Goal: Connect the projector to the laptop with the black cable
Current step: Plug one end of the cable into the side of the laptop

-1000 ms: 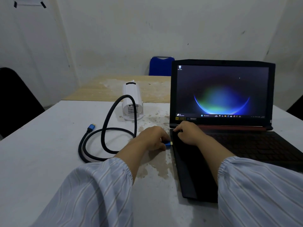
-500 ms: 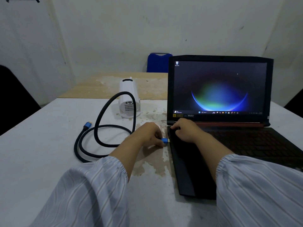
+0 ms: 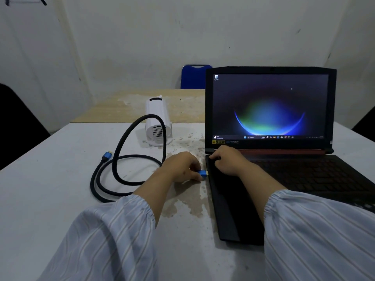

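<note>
Head view looks down over a white tabletop [image 3: 44, 199] whose middle is worn, with brownish patches where the coating has flaked away between the projector and the laptop. My left hand [image 3: 180, 167] pinches the blue plug [image 3: 202, 173] of the black cable [image 3: 113, 165] and holds it right at the left edge of the laptop [image 3: 284, 179]; I cannot tell whether its metal tip is already in the port. My right hand [image 3: 229, 161] rests curled on the back left corner of the laptop's base, fingers pressing down, holding nothing. The cable lies in loose loops on the tabletop to my left, one loop arching up in front of the white projector [image 3: 157, 126], which stands near the far edge, its vented end facing me. The cable's other blue plug [image 3: 107, 156] lies free on the tabletop, apart from the projector. The laptop is open, its screen lit with a desktop. Beyond sits a second, bare wooden table [image 3: 125, 106], a blue chair [image 3: 194, 77] behind it, and plain, scuffed pale walls. Dark chair backs show at both edges. My sleeves are pale and striped.
</note>
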Demonstrator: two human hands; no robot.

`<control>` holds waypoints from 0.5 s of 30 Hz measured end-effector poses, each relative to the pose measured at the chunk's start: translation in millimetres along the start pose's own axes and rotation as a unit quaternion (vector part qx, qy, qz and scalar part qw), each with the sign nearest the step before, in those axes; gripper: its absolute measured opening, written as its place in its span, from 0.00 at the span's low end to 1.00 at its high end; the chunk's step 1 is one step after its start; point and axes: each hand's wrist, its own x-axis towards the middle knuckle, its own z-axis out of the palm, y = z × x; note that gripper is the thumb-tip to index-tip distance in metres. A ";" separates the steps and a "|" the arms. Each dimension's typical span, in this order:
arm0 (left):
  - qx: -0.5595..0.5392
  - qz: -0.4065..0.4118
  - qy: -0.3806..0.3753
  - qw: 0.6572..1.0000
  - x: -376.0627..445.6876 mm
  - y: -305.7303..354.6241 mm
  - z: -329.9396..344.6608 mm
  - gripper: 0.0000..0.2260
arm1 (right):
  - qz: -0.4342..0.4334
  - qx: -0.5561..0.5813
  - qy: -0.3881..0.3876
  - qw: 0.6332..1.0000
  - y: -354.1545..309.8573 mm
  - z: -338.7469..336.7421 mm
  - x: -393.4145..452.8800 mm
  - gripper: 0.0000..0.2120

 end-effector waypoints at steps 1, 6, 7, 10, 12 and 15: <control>-0.002 0.000 0.000 1.000 -0.1 0.1 0.3 0.13 | 0.000 0.002 0.000 1.000 0.2 0.3 -0.1 0.19; -0.002 0.011 0.005 1.000 -0.2 4.1 1.2 0.12 | 0.000 0.003 0.001 1.000 -0.4 0.5 0.8 0.19; 0.002 0.011 0.006 1.000 -0.2 4.5 1.3 0.11 | -0.001 0.001 0.001 1.000 -0.6 0.4 0.9 0.19; 0.005 0.010 0.006 1.000 -0.5 4.4 1.6 0.11 | -0.003 -0.004 0.005 1.000 -1.4 -0.1 0.6 0.19; 0.000 0.009 -0.001 1.000 -0.2 4.4 1.7 0.12 | -0.003 -0.003 0.007 1.000 -1.7 -0.4 0.1 0.18; -0.003 0.007 0.000 1.000 0.5 6.3 -0.4 0.13 | -0.004 -0.001 0.001 1.000 -2.4 -0.9 -1.0 0.18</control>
